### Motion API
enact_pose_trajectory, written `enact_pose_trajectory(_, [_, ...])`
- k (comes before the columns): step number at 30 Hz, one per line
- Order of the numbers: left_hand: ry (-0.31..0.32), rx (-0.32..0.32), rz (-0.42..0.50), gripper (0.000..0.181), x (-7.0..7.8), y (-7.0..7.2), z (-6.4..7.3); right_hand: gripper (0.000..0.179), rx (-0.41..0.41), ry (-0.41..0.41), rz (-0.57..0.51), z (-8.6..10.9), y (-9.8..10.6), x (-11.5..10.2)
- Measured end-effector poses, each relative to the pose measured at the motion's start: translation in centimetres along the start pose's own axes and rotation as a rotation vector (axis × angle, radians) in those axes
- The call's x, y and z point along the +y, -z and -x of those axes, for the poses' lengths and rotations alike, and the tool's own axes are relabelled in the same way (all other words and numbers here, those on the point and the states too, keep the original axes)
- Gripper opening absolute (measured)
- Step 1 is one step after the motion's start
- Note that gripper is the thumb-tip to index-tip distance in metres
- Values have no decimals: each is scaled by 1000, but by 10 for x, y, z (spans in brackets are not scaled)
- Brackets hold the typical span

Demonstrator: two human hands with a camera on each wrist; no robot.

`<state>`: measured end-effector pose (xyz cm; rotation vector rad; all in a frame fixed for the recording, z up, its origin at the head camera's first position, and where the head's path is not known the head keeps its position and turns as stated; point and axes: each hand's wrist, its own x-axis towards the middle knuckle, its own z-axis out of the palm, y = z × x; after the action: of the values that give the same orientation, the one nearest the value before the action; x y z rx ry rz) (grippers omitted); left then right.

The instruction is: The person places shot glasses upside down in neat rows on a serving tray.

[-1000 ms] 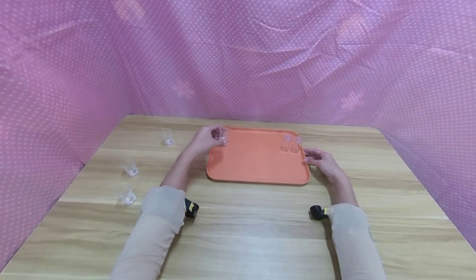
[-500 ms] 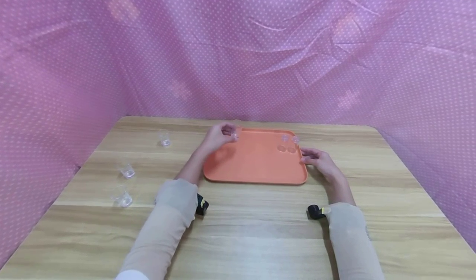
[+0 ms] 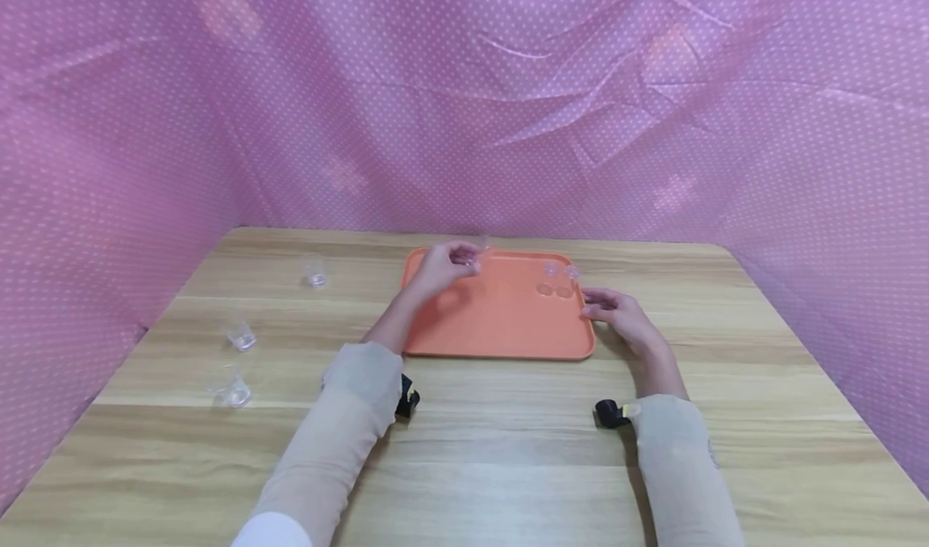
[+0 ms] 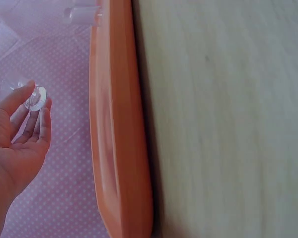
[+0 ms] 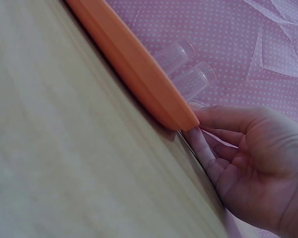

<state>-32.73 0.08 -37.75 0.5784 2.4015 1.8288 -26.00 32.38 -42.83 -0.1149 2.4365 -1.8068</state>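
Observation:
Over the back left part of an orange tray (image 3: 508,321), my left hand (image 3: 441,271) pinches a small clear cup (image 4: 37,99) between thumb and fingers. That cup is tilted, its thick round base facing the left wrist camera. My right hand (image 3: 620,315) grips the tray's right edge, thumb and fingers at the rim (image 5: 184,116). Two more clear cups (image 5: 193,82) stand side by side on the tray near its back right corner, close to the right hand; their wide rings show nearer to me than their smaller ends.
Three clear cups lie or stand left of the tray on the wooden table (image 3: 508,450): one far back (image 3: 315,277), one midway (image 3: 242,336), one nearer (image 3: 235,391). A pink dotted cloth (image 3: 464,111) hangs behind and at both sides.
My left hand has moved right over the tray, carrying the cup. The right hand keeps its grip on the tray edge. The whole head view has shifted slightly.

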Motion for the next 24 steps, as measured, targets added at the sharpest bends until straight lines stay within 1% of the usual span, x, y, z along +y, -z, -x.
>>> enact_pose_trajectory(3, [7,26,-31,32,-1,-4,-3,51,-1,-1,2,0,-1,-1])
enact_pose_trajectory(7, [37,75,-55,29,1,-8,-6,51,-2,-6,7,-1,-2,-1])
enact_pose_trajectory(11, [62,116,-45,31,0,-12,-8,51,3,-10,14,-2,-1,0])
enact_pose_trajectory(13, [59,143,-26,30,-1,-14,-9,51,6,-12,11,-2,-1,0])
enact_pose_trajectory(17, [38,206,46,31,-3,-21,-13,51,5,-15,-6,-3,-2,1])
enact_pose_trajectory(21, [12,268,152,30,-7,-30,-17,51,5,-20,-15,-3,-1,1])
enact_pose_trajectory(24, [-12,308,198,30,-9,-38,-20,51,4,-21,-8,-2,-1,1])
